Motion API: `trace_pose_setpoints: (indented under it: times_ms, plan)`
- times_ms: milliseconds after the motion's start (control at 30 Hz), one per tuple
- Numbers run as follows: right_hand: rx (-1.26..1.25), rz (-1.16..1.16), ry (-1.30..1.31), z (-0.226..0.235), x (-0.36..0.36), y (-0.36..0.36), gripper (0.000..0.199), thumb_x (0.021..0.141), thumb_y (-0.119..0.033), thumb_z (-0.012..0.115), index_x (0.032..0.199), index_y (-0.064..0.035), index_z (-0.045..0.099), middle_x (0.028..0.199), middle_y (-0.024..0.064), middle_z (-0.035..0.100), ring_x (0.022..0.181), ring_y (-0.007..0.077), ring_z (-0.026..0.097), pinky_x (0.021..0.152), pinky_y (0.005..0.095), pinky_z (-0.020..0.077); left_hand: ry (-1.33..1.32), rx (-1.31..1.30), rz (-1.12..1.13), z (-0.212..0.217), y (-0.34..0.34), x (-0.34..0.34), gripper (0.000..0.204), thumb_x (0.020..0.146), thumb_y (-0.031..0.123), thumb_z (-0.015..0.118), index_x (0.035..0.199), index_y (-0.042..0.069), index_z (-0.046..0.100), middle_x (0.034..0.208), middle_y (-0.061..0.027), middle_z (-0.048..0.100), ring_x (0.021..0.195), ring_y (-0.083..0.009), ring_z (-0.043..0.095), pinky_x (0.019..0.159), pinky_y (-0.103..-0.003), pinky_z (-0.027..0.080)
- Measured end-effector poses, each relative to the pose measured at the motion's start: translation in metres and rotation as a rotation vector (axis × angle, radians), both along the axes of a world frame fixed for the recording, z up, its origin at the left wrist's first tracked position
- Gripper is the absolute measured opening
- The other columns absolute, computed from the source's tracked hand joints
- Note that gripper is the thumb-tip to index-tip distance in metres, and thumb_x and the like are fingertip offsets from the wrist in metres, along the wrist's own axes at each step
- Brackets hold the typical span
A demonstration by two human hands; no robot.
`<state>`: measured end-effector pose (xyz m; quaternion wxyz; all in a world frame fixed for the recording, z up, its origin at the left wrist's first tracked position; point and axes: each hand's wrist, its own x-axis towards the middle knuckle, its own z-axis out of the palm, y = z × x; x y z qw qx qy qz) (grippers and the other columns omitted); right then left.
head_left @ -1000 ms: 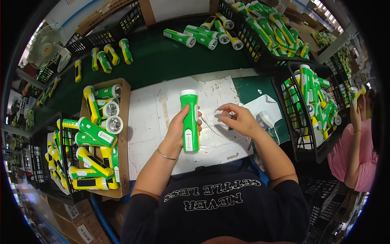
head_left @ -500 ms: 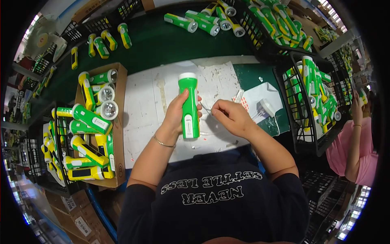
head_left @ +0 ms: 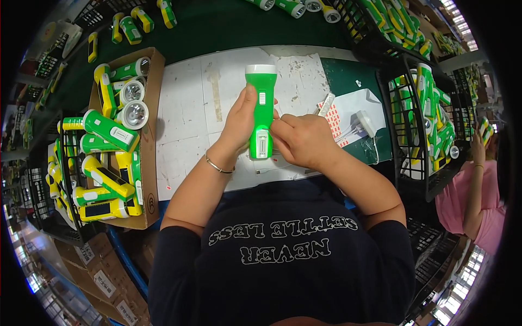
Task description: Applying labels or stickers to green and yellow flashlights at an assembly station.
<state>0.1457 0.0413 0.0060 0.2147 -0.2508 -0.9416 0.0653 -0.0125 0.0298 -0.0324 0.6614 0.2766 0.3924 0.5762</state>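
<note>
Standing left of the held green-and-white flashlight, a cardboard carton contains similar flashlights. The left hand grasps the held flashlight's barrel above the counter. Slide switch now turned upward. The right hand, previously apart, has reached the flashlight's right edge, fingers bunched, contents undetermined: two-handed work apparently begun. Farther right of it: white plug-in adapter.

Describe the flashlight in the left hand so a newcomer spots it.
Start at the white work surface in the middle. Over it, the left hand grips a green flashlight, its white head toward the top of the picture. Unlike the flashlights heaped in the cardboard box at left, it is held over that surface.
</note>
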Motion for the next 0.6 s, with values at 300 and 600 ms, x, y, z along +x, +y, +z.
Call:
trace_pose_setpoints:
  times_ms: [300,600]
  plan:
    - [-0.220,0.401,-0.046,-0.015,0.018,-0.030,0.018,0.073,-0.028,0.066,0.070,-0.0133,0.055,0.061,0.0041,0.049,0.049,0.0245,0.053,0.045,0.0364,0.0429,-0.004,-0.013,0.036,-0.017,0.010,-0.014,0.060,0.093,0.056,0.027,0.112,0.002,0.045,0.091,-0.0118,0.055,0.069,-0.0157,0.057,0.060,-0.028,0.050]
    - [-0.698,-0.139,0.379,-0.020,-0.010,-0.001,0.039,0.078,-0.020,0.070,0.060,-0.0042,0.039,0.053,0.0019,0.037,0.049,0.0105,0.037,0.048,0.0279,0.0334,-0.174,-0.013,0.039,-0.006,-0.001,0.001,0.031,0.093,0.028,0.050,0.108,0.001,0.046,0.095,-0.0120,0.056,0.075,-0.0175,0.059,0.065,-0.031,0.052]
